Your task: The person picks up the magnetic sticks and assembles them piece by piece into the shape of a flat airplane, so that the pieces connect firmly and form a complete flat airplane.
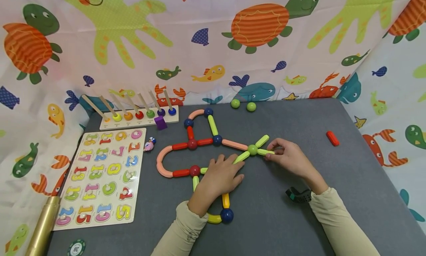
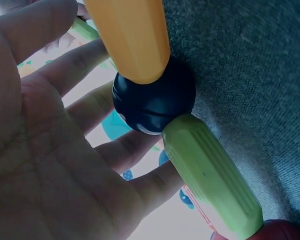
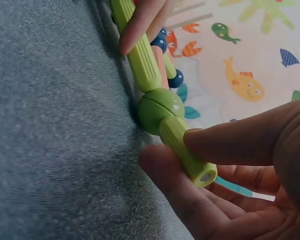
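Observation:
My right hand (image 1: 292,159) pinches a light green magnetic stick (image 3: 182,147) between thumb and fingers. That stick joins a green ball (image 1: 253,149), from which other green sticks and a pink stick (image 1: 234,144) branch off. My left hand (image 1: 217,180) lies spread over the middle of the magnetic stick-and-ball figure, fingers extended. Its fingertips touch another green stick (image 3: 142,62) in the right wrist view. Under the left palm is a dark blue ball (image 2: 155,97) joining an orange stick (image 2: 132,40) and a green stick (image 2: 212,175); the head view hides this joint.
A number puzzle board (image 1: 138,189) lies at left, with a peg stacker (image 1: 121,126) behind it. A purple block (image 1: 160,123) and a small pink toy (image 1: 149,144) sit nearby. Two green balls (image 1: 235,103) stand at the back; a red stick (image 1: 332,138) lies far right.

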The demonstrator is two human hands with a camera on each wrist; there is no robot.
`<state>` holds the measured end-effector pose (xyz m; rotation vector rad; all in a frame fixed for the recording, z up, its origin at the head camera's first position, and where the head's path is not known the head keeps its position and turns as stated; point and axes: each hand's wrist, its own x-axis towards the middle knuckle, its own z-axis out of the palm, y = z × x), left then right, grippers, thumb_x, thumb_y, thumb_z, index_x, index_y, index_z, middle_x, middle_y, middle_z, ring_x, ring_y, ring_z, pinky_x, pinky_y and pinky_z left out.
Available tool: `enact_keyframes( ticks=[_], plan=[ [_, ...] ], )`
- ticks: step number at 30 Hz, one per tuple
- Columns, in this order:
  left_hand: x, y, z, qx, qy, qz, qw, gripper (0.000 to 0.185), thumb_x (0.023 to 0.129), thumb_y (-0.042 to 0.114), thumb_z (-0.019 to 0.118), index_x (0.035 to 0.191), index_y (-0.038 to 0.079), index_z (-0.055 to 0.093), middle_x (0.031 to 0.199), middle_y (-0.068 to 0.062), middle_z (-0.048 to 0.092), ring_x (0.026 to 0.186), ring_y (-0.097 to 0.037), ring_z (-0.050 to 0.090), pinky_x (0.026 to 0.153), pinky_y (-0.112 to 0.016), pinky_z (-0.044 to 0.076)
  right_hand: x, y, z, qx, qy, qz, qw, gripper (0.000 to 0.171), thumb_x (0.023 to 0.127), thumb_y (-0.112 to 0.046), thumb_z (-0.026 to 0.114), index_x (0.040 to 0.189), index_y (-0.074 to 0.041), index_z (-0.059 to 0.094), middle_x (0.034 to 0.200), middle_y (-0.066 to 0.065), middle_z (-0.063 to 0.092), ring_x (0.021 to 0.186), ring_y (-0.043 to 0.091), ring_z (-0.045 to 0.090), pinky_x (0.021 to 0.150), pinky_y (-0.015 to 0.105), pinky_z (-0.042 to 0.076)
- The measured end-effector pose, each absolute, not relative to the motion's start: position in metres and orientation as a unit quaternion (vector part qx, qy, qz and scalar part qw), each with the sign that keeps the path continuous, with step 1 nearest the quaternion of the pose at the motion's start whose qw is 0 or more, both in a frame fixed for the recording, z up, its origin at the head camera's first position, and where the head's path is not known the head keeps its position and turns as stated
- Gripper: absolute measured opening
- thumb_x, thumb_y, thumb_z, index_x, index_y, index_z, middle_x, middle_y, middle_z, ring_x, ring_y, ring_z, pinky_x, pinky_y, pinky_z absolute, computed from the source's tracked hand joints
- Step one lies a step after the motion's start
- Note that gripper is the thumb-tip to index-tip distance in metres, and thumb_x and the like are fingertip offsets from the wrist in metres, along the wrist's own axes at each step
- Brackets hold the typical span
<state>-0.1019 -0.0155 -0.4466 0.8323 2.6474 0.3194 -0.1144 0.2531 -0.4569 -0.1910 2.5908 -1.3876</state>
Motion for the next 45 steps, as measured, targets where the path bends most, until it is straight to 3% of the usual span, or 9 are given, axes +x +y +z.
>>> enact_keyframes(
  ticks=[7, 12, 16, 20, 25, 27, 31, 36, 45],
  plan=[
    [-0.101, -0.015, -0.447, 0.298, 0.933, 0.108, 0.171, 0.05, 0.109, 0.043, 0.063, 0.156, 0.026, 0.058, 0.161, -0.001, 0.05, 0.131, -0.03, 0.049, 0.107, -0.053, 0.042, -0.123, 0.261, -0.448, -0.093, 0.892, -0.43, 0.103, 0.018, 0.1, -0.012, 0.077, 0.114, -0.003, 0.07, 0.105, 0.009, 0.073, 0.09, 0.022, 0.071, 0.073, 0.029, 0.054],
    [-0.101, -0.014, -0.448, 0.302, 0.931, 0.11, 0.171, 0.05, 0.109, 0.043, 0.062, 0.156, 0.026, 0.058, 0.161, 0.0, 0.049, 0.132, -0.03, 0.049, 0.107, -0.053, 0.042, -0.154, 0.267, -0.431, -0.12, 0.928, -0.348, 0.059, 0.019, 0.107, -0.018, 0.068, 0.112, -0.001, 0.074, 0.094, 0.01, 0.071, 0.081, 0.025, 0.063, 0.068, 0.037, 0.051],
    [-0.1, -0.013, -0.45, 0.306, 0.93, 0.111, 0.169, 0.05, 0.109, 0.043, 0.063, 0.156, 0.027, 0.059, 0.16, 0.001, 0.05, 0.131, -0.029, 0.05, 0.106, -0.053, 0.043, -0.195, 0.265, -0.424, -0.137, 0.937, -0.318, 0.049, 0.031, 0.111, -0.021, 0.06, 0.128, 0.003, 0.07, 0.12, 0.021, 0.068, 0.101, 0.036, 0.065, 0.084, 0.052, 0.053],
    [-0.098, -0.011, -0.452, 0.309, 0.93, 0.11, 0.169, 0.05, 0.109, 0.043, 0.062, 0.156, 0.027, 0.059, 0.16, 0.0, 0.05, 0.13, -0.03, 0.05, 0.105, -0.053, 0.044, -0.233, 0.262, -0.431, -0.164, 0.925, -0.328, 0.104, 0.045, 0.113, -0.019, 0.056, 0.152, 0.002, 0.055, 0.159, 0.029, 0.041, 0.13, 0.049, 0.056, 0.104, 0.065, 0.045],
    [-0.096, -0.008, -0.452, 0.312, 0.929, 0.11, 0.167, 0.048, 0.109, 0.043, 0.062, 0.154, 0.025, 0.061, 0.159, 0.0, 0.051, 0.131, -0.031, 0.049, 0.105, -0.053, 0.044, -0.257, 0.261, -0.447, -0.183, 0.916, -0.323, 0.152, 0.051, 0.114, -0.014, 0.052, 0.16, 0.003, 0.043, 0.171, 0.032, 0.016, 0.148, 0.055, 0.036, 0.114, 0.067, 0.034],
    [-0.096, -0.008, -0.452, 0.311, 0.929, 0.111, 0.166, 0.047, 0.109, 0.042, 0.063, 0.153, 0.025, 0.062, 0.159, 0.0, 0.051, 0.132, -0.031, 0.049, 0.106, -0.054, 0.044, -0.262, 0.26, -0.451, -0.187, 0.919, -0.314, 0.148, 0.05, 0.114, -0.013, 0.052, 0.159, 0.005, 0.044, 0.17, 0.034, 0.018, 0.148, 0.055, 0.035, 0.114, 0.067, 0.034],
    [-0.097, -0.009, -0.454, 0.305, 0.931, 0.115, 0.167, 0.048, 0.109, 0.043, 0.063, 0.154, 0.026, 0.061, 0.16, 0.0, 0.05, 0.132, -0.031, 0.049, 0.106, -0.054, 0.043, -0.264, 0.259, -0.452, -0.156, 0.931, -0.306, 0.125, 0.046, 0.112, -0.016, 0.056, 0.153, 0.005, 0.053, 0.158, 0.035, 0.036, 0.128, 0.049, 0.051, 0.102, 0.063, 0.042],
    [-0.098, -0.011, -0.455, 0.304, 0.931, 0.116, 0.163, 0.049, 0.109, 0.043, 0.062, 0.155, 0.026, 0.06, 0.16, 0.0, 0.05, 0.132, -0.03, 0.049, 0.106, -0.053, 0.043, -0.249, 0.272, -0.454, -0.099, 0.932, -0.33, 0.114, 0.041, 0.106, -0.01, 0.064, 0.143, 0.005, 0.06, 0.125, 0.028, 0.062, 0.098, 0.036, 0.062, 0.083, 0.049, 0.051],
    [-0.101, -0.018, -0.451, 0.297, 0.934, 0.12, 0.156, 0.048, 0.109, 0.042, 0.062, 0.154, 0.025, 0.061, 0.16, -0.001, 0.05, 0.135, -0.031, 0.048, 0.107, -0.054, 0.043, -0.201, 0.295, -0.458, -0.087, 0.89, -0.423, 0.144, 0.038, 0.108, -0.023, 0.067, 0.137, 0.0, 0.064, 0.103, 0.019, 0.07, 0.081, 0.029, 0.066, 0.072, 0.037, 0.055]
  ],
)
